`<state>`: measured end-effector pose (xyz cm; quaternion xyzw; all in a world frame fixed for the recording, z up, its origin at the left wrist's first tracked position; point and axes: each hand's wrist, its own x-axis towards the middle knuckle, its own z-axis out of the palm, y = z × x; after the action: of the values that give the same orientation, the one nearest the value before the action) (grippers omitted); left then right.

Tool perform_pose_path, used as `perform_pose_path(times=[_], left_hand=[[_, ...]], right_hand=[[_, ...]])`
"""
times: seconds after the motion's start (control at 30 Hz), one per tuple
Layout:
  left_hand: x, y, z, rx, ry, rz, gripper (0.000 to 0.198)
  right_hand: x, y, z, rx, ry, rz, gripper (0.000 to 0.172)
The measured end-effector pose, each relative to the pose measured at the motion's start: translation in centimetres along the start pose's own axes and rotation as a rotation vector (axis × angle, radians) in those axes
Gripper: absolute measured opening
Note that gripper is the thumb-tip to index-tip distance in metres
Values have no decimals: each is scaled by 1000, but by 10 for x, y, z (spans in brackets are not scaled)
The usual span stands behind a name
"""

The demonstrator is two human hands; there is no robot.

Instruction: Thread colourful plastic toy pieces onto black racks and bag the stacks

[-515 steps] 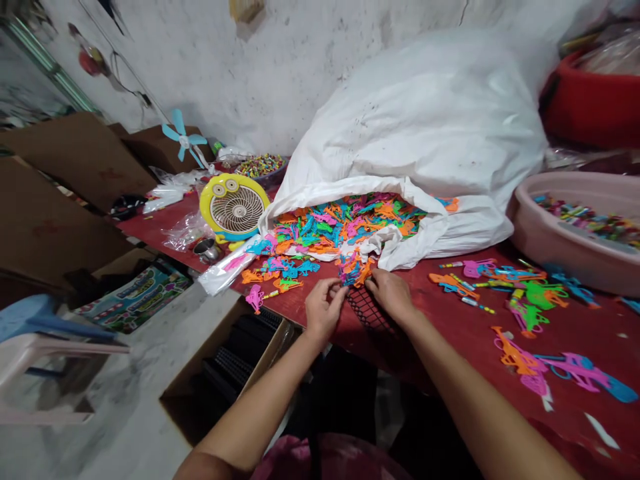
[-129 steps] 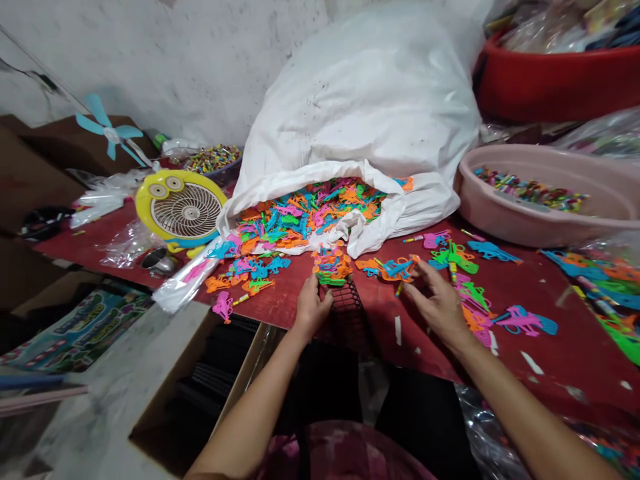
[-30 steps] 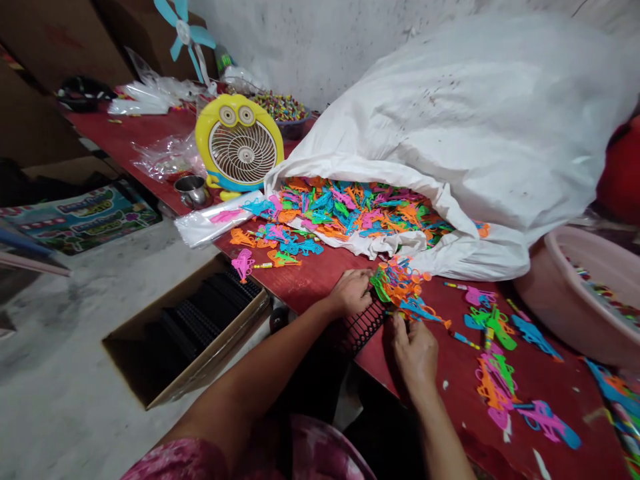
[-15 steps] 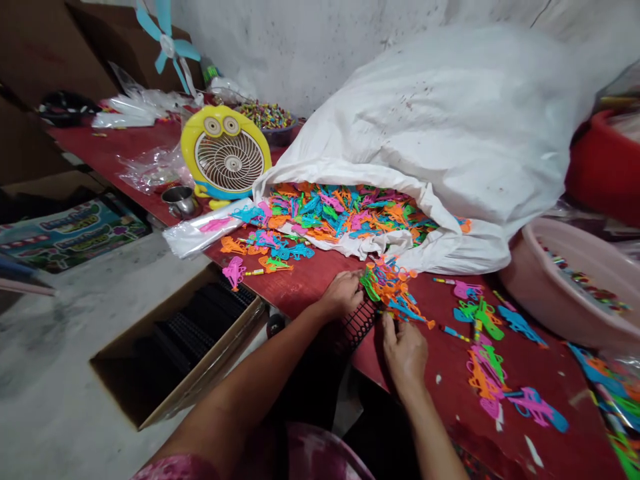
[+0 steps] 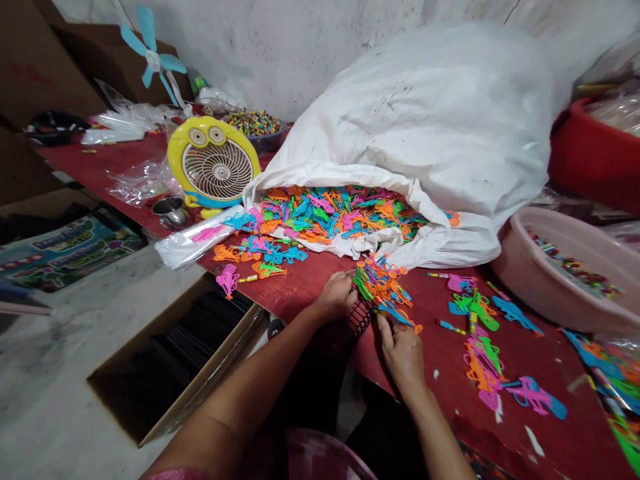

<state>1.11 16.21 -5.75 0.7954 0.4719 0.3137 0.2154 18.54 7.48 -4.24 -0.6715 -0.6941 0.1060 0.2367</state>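
Note:
My left hand (image 5: 336, 297) is closed on the edge of a black plastic grid (image 5: 359, 320), which lies at the table's front edge. Over the grid's far end rests a heap of small gun-shaped plastic toys (image 5: 385, 287) in orange, green, blue and pink. Against the near right side of this heap is my right hand (image 5: 404, 350), its thumb and fingers pinched together beside the grid. What sits between those fingertips is too small to make out. Just behind the heap, a big white sack (image 5: 425, 127) lies with its mouth open, full of similar toys.
Loose toys (image 5: 480, 360) and small striped tubes (image 5: 451, 327) lie to the right on the red table (image 5: 310, 280). A pink basin (image 5: 510, 247) stands beyond them. At left are a yellow fan (image 5: 220, 170), a metal cup (image 5: 171, 212) and a floor carton (image 5: 143, 440) holding black grids.
The whole view has shifted a little, so things sit slightly further left. Both hands stay at the grid and heap, with hardly any visible movement.

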Motion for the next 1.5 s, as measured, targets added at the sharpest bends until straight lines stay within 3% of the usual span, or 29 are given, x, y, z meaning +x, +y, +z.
perform_pose_path(times=[0.23,0.5,0.67,0.93,1.23,1.5], left_hand=[[0,0,-2,-10,-2,-3,31],[-1,4,-4,44,-30,-35,24],[-1,3,-1,63,-40,-64,22],[0,3,-2,56,-57,-71,25],[-3,4,-10,19,-72,7,37],[-5,6,-12,13,-88,-6,30]], right_hand=[[5,3,-9,233,-23,-158,39],[6,1,-2,-258,41,-96,55],[11,-22,-13,-406,-45,-56,38],[16,-46,-19,-448,-169,105,31],[9,-37,-19,-366,-56,78,34],[13,-47,-17,-457,-115,154,34]])
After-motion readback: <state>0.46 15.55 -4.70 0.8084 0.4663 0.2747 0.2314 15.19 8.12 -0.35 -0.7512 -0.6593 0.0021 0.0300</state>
